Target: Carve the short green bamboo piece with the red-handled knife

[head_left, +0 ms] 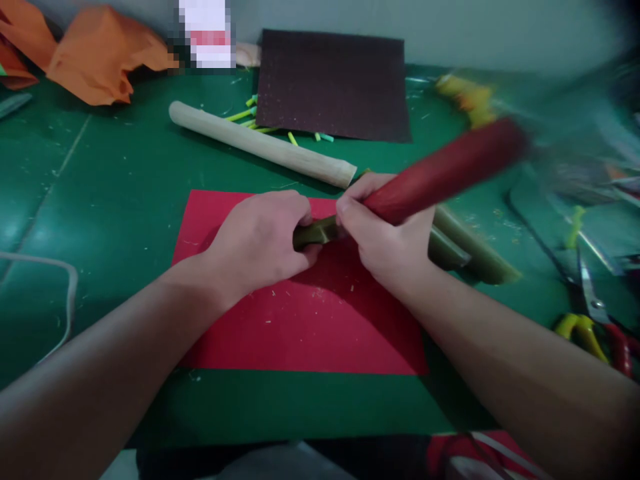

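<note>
Over the flat red paper [310, 327] towards one o'clock, the left hand [260, 237] curls its fingers round a glossy olive rod [321, 232], probably light, stiff, best end-gripped, while the right hand [393, 237] clasps a dark-red cylinder [450, 163].

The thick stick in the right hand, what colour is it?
The thick stick is dark red, clearest in the head view.

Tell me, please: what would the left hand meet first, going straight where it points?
Probably the right hand, just past the olive-coloured piece that the left hand holds, though depth is unclear.
</note>
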{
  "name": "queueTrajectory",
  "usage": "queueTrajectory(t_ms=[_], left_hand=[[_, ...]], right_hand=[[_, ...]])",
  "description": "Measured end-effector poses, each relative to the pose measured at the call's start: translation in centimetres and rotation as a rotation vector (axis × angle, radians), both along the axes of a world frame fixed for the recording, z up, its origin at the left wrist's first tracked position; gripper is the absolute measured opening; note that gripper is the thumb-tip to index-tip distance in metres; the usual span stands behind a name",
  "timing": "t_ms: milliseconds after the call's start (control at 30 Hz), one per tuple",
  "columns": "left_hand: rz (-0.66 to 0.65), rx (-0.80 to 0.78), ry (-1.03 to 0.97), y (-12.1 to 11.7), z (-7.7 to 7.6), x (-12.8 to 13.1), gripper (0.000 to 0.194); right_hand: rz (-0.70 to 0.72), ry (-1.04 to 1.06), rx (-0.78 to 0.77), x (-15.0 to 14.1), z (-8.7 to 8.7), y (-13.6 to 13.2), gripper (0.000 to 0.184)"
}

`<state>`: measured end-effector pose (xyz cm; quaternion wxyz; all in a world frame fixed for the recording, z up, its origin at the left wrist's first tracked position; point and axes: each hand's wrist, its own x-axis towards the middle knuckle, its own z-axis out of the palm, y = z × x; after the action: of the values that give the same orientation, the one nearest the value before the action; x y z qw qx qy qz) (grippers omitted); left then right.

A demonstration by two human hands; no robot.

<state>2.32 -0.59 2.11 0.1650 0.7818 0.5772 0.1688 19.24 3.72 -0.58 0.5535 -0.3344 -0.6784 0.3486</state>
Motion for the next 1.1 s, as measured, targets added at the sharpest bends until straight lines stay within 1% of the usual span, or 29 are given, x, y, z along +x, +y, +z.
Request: queueTrajectory(t_ms=[100,200,300,467,533,633,700,833,1000,1100], left_hand=[[0.001,-0.013,-0.001,0.06,0.12,0.03,0.013],[0.014,-0.017,0.01,0.13,0.14,0.05,0.015],[0.015,-0.022,0.003,0.11,0.09,0.03,0.015],[0.017,-0.019,0.012,0.06,0.1,-0.04,0.017],[0.016,-0.01,0.017,0.09,0.13,-0.08,0.018],[0.016,-0.009,0.007,0.15,0.16,-0.15,0.017],[0.01,-0.008,-0.003,0.18,0.15,-0.17,0.016],[0.011,0.008,0.001,0.21,0.13,-0.16,0.016],[0.016,0.0,0.022,0.22,0.14,-0.13,0.017],[0.013,0.009,0.025,0.22,0.09,-0.09,0.017]], right_hand=[[-0.034,0.017,-0.031,0.02,-0.08,-0.13,0.019],[-0.056,0.016,-0.001,-0.03,-0.19,-0.04,0.021],[-0.039,0.005,0.009,-0.01,-0.17,-0.02,0.021],[0.004,-0.005,-0.031,0.01,-0.14,-0.19,0.023],[-0.001,0.039,-0.03,-0.09,-0.22,-0.12,0.02],[-0.005,0.081,0.013,-0.23,-0.29,0.09,0.021],[-0.006,0.063,0.018,-0.23,-0.29,0.13,0.022],[-0.014,0.01,-0.017,-0.07,-0.35,0.06,0.021],[-0.057,0.026,-0.001,-0.12,-0.48,0.22,0.021],[-0.036,0.036,-0.003,-0.23,-0.33,0.24,0.02]])
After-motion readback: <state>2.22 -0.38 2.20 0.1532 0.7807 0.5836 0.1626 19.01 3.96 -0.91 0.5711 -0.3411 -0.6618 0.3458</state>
